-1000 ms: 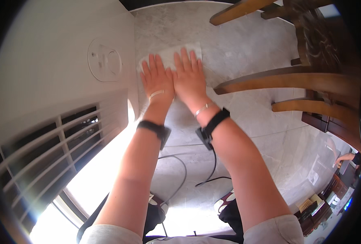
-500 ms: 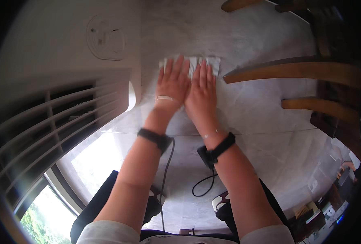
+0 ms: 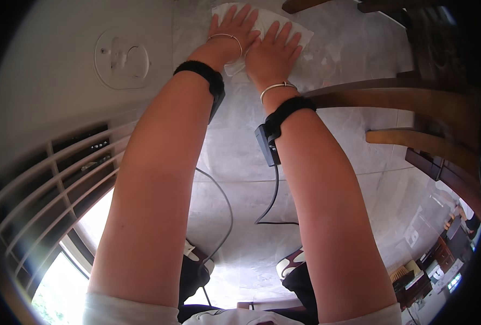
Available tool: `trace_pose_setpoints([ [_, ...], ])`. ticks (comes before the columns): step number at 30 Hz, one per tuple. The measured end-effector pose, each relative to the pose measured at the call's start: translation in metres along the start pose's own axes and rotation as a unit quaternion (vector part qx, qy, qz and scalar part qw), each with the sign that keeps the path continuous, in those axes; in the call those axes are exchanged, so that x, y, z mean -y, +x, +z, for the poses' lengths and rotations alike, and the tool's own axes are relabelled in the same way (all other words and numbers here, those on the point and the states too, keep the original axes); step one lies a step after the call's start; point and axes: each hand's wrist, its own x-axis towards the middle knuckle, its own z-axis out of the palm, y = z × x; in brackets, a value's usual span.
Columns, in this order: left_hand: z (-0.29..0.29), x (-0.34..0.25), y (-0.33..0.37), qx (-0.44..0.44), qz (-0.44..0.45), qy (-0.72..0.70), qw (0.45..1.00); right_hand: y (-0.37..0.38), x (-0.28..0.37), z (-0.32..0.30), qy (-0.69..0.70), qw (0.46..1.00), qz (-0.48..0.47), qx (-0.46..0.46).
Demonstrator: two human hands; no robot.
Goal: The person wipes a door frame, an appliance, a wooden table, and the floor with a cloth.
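Note:
A white cloth [image 3: 262, 23] lies flat on the grey marbled floor [image 3: 246, 146], far ahead of me. My left hand [image 3: 234, 30] presses on its left part, fingers spread and stretched out. Beside it, nearly touching thumb to thumb, my right hand [image 3: 273, 51] rests on the cloth with its fingers spread as well. Both palms face down and hide part of the cloth. A bracelet and a black strap with a small device sit on each wrist, and a cable hangs from each strap.
On the left stands a white cabinet-like unit [image 3: 159, 65] with a slatted grille [image 3: 61, 168]. Curved wooden legs [image 3: 370, 97] reach in from the right. A bright window [image 3: 59, 287] is at lower left. Another person's arm [image 3: 460, 211] shows at far right, by cluttered furniture.
Both hands have slid forward, away from me, with the cloth under them. The arms are stretched further out, the fingers are more spread, and the cloth looks more spread out.

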Motion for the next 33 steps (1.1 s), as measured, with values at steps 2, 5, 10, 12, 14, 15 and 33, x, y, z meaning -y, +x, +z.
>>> trace_pose_setpoints([
  [2,0.001,-0.005,-0.006,0.001,-0.007,0.001,1.0,-0.005,-0.004,-0.001,0.009,1.0,-0.015,0.003],
  [5,0.005,-0.024,-0.036,0.001,-0.051,-0.037,0.998,-0.025,-0.018,-0.008,0.004,0.998,-0.065,0.026],
  [10,0.024,-0.046,-0.131,0.001,-0.106,-0.095,0.99,-0.1,-0.022,-0.028,0.029,0.983,-0.166,0.077],
  [12,0.025,-0.053,-0.186,0.004,-0.123,-0.087,0.989,-0.141,-0.018,-0.048,0.063,0.973,-0.197,0.101],
  [14,0.027,-0.06,-0.244,0.032,-0.174,-0.08,0.981,-0.183,-0.012,-0.063,0.111,0.959,-0.212,0.149],
  [15,0.032,-0.068,-0.267,0.049,-0.195,-0.077,0.976,-0.196,-0.014,-0.079,0.086,0.948,-0.229,0.204],
  [33,0.037,-0.031,-0.236,-0.009,-0.119,-0.036,0.992,-0.167,-0.012,-0.045,0.11,0.954,-0.249,0.129],
])
